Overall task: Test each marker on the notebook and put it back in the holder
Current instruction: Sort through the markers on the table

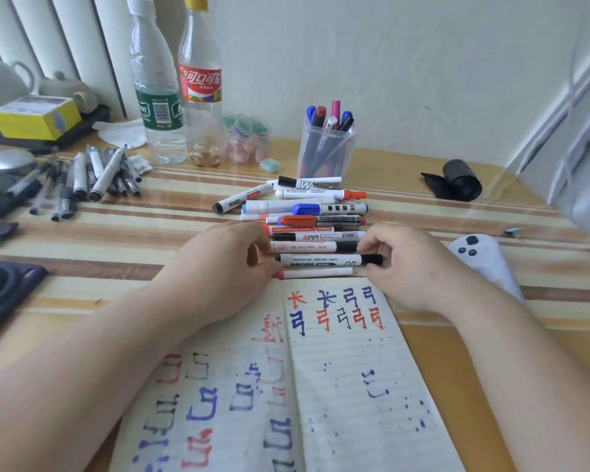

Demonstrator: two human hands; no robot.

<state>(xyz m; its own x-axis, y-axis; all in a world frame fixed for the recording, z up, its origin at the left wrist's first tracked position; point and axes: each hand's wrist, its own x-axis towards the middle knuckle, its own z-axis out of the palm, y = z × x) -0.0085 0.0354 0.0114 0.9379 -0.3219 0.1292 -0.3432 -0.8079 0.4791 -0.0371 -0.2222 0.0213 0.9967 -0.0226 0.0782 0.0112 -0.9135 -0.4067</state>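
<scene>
Striped tabletop (133,233) carries an open notebook (348,369) at the near edge. Beyond its top edge the white marker (321,259) lies flat, long axis left-to-right, black cap pointing right. The left hand (218,267) curls its fingers around the marker's left end. The right hand (406,267) pinches the capped end. Spare markers (321,219) lie parallel behind it, with the clear holder (324,155) standing upright beyond them.

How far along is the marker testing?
Partly done. The notebook carries many red, blue and black test marks, and several markers already stand in the holder. In hand: the right hand pinches the black cap of one marker, the left hand at its other end. Left: roughly ten lie in a pile beyond it.
</scene>
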